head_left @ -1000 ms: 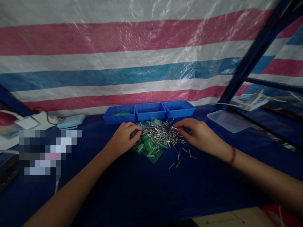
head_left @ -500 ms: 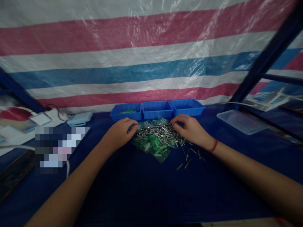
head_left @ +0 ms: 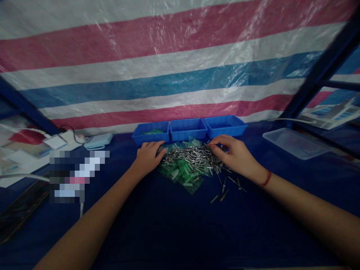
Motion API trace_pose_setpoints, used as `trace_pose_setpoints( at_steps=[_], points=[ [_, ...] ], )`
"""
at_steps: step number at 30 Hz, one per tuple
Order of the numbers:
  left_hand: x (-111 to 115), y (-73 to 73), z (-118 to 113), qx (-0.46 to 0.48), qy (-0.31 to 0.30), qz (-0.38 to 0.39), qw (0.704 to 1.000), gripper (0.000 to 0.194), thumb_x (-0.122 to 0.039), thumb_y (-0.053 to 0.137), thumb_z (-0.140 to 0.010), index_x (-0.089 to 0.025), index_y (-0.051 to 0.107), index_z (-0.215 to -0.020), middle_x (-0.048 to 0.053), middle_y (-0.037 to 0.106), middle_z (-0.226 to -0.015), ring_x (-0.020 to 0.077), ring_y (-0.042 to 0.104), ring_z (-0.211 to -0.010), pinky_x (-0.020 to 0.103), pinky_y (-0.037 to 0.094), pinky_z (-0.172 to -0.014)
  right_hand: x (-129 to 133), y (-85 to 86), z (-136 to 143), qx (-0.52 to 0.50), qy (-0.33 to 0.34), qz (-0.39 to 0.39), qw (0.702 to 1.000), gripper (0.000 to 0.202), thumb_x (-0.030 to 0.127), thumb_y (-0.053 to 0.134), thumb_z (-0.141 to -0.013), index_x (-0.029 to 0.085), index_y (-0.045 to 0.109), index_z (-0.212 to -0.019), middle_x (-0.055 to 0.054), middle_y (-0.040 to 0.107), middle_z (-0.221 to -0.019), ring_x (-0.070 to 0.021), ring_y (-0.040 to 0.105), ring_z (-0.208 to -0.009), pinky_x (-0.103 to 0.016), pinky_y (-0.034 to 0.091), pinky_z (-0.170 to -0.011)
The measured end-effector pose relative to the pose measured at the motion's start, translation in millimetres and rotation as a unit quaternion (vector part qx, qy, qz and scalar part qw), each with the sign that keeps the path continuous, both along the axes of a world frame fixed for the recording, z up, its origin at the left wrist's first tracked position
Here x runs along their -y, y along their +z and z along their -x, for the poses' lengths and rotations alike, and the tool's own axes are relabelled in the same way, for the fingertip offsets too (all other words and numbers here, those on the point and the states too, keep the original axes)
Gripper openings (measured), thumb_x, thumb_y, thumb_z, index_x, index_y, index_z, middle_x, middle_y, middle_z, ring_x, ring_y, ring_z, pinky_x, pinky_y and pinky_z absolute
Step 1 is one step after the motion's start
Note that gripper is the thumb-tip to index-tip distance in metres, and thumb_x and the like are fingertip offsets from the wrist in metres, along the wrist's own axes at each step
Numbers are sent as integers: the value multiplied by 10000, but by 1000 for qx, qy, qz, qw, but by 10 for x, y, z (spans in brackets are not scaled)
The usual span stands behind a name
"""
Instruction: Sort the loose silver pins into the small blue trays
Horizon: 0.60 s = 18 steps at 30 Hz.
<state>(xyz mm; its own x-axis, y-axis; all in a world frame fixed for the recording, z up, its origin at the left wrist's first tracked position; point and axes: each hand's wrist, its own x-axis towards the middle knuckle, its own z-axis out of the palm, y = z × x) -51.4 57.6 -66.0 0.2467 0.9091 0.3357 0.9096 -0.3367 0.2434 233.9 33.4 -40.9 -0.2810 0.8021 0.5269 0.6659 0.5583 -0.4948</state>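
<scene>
A heap of silvery metal rivets lies mid-table, over and beside small clear bags with green and whitish pieces. At the heap's left edge rests my left hand, fingers apart, with nothing seen in its grasp. My right hand is at the heap's right edge, thumb and forefinger curled towards each other; whatever is between the fingertips is too small to name. Several loose rivets are scattered to the right and in front of the heap.
Behind the heap stand three blue bins; the left bin has green bags inside, beside the middle bin and right bin. A clear plastic lid lies right. A phone, light-blue case and cables are left.
The view has shifted slightly. My left hand's fingers have spread and flattened beside the heap. My right hand has moved a little to the right, its fingers still curled.
</scene>
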Motion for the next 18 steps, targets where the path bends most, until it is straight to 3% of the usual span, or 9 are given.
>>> trace_pose_setpoints(
  at_steps=[6, 13, 15, 18],
  points=[
    [-19, 27, -26, 81, 2, -1, 997, 458, -279, 532, -798, -141, 500, -1234, 108, 620, -1008, 206, 611, -864, 351, 488, -775, 12, -1, -7, -48, -8, 13, 999, 165, 216, 485, -805, 181, 645, -797, -50, 681, -856, -184, 621, -814, -333, 475, -698],
    [136, 288, -71, 164, 30, -54, 985, 323, -278, 537, -792, -175, 592, -1093, 72, 618, -931, 201, 587, -811, 380, 492, -766, 148, 44, 85, -44, 40, -18, 998, 142, 193, 494, -812, 195, 633, -784, -38, 674, -843, -182, 607, -829, -356, 459, -783],
    [240, 371, -188, 294, 16, -15, 955, 309, -299, 555, -781, -184, 581, -1067, 65, 639, -946, 200, 612, -798, 363, 514, -721, 235, 68, 143, -38, 63, -25, 997, 138, 192, 494, -827, 199, 629, -801, -32, 671, -838, -177, 603, -831, -351, 451, -793],
    [423, 430, -442, 450, -16, 87, 889, 286, -291, 571, -760, -193, 528, -1024, 42, 672, -886, 195, 650, -757, 335, 535, -667, 371, 90, 232, -71, 88, 3, 994, 123, 251, 523, -842, 191, 612, -904, -37, 662, -874, -164, 602, -833, -319, 459, -771]
  ],
)
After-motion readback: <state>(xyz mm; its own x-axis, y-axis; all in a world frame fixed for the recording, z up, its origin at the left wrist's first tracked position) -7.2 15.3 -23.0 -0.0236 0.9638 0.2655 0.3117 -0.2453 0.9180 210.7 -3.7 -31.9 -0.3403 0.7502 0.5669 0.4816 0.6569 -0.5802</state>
